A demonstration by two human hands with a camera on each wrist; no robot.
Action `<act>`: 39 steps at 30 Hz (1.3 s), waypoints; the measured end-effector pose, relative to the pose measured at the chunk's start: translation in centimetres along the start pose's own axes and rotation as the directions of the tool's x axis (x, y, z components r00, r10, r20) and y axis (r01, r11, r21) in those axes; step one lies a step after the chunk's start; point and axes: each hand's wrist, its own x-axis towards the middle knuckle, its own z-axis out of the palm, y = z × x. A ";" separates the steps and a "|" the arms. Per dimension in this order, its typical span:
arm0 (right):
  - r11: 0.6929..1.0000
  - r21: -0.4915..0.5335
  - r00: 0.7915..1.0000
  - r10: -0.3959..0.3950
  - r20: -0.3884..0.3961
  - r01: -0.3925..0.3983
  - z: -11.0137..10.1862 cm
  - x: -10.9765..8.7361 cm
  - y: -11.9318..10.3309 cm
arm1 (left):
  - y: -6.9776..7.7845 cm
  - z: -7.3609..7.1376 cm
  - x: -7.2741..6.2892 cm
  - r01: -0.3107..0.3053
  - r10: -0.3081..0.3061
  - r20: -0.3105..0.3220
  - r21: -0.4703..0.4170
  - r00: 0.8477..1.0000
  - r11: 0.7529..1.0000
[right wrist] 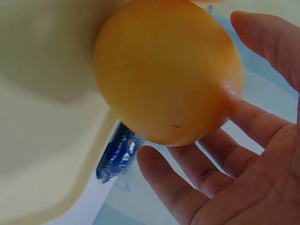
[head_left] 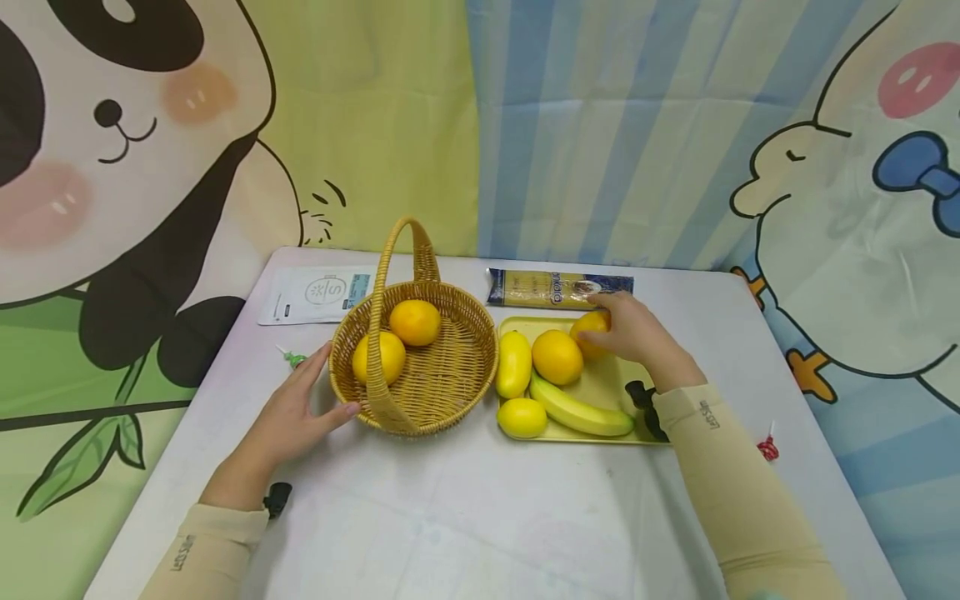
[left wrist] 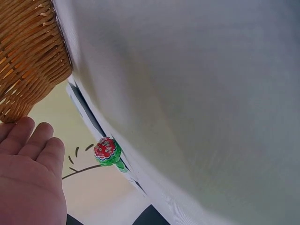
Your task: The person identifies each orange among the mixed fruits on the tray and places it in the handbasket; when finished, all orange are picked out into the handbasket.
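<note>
My left hand rests at the left side of a wicker basket, fingers along its wall and thumb at the front rim. In the left wrist view the straight fingers meet the basket's weave. Two oranges lie in the basket, under its tall handle. My right hand spreads around another orange at the back of a yellow tray. In the right wrist view its fingers pass behind the fruit, and a gap shows beside the thumb.
The tray also holds one more orange, a banana, a lemon and an oblong yellow fruit. Behind lie a blue-and-gold packet and a white pouch. A green-wrapped lollipop and a red one lie at the sides.
</note>
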 end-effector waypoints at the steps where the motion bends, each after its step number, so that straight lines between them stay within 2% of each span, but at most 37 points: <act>1: 1.000 0.003 1.000 -0.003 -0.002 0.003 0.1 0.0 0.1 | 0.0 0.0 0.0 0.003 -0.003 0.001 -0.002 1.000 1.000; 9: 0.999 0.039 0.999 -0.031 -0.012 0.031 0.8 -0.1 0.8 | -0.1 0.0 0.0 0.003 -0.003 -0.002 0.003 1.000 1.000; 30: 0.998 0.061 0.999 0.002 -0.054 0.001 1.4 -0.8 2.4 | 0.1 0.0 -0.1 0.006 -0.006 -0.001 0.001 1.000 1.000; 39: 0.996 0.087 0.998 0.016 -0.064 -0.010 0.8 -1.2 2.3 | 0.1 0.0 -0.2 0.000 0.000 -0.005 -0.002 1.000 1.000</act>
